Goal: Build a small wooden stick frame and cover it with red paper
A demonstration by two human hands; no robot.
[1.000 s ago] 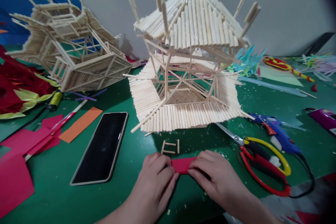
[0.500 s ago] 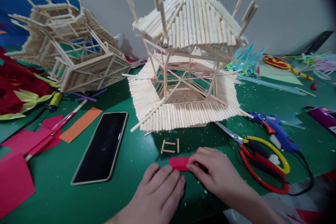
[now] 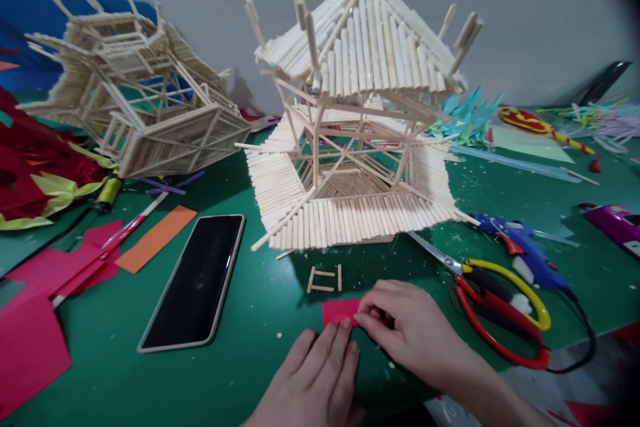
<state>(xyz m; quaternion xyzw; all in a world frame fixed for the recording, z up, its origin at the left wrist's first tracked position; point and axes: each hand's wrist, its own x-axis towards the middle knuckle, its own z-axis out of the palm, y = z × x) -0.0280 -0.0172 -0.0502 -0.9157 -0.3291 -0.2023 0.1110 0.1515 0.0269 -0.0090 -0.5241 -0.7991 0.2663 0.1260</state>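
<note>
A grey wall (image 3: 210, 20) stands behind a green counter (image 3: 210, 387), which is dotted with pale crumbs. Near the middle of the counter, a hexagonal pavilion model (image 3: 345, 223) made of wooden sticks stands upright, with a peaked upper roof and a wide lower skirt of sticks. To its left sits a second stick model (image 3: 175, 143), tilted, with its crossed framing exposed.

In front of the pavilion, at the near side of the counter, a small red paper strip (image 3: 336, 311) lies between the two hands. The right hand (image 3: 400, 330) pinches its right end between thumb and index finger, the other fingers curled. The left hand (image 3: 320, 373) is laid out with its fingers straight and close together, fingertips on the strip's near edge. Just beyond the strip are a tiny three-piece stick frame (image 3: 311, 279) and a single short stick (image 3: 340, 277), set slightly apart from it.

A smartphone (image 3: 195, 283) with a dark screen lies to the left, beside an orange paper strip (image 3: 157, 239) and larger red paper pieces (image 3: 35, 347). To the right, scissors (image 3: 510, 317) with red and yellow handles lie near a blue glue gun (image 3: 530, 257).
</note>
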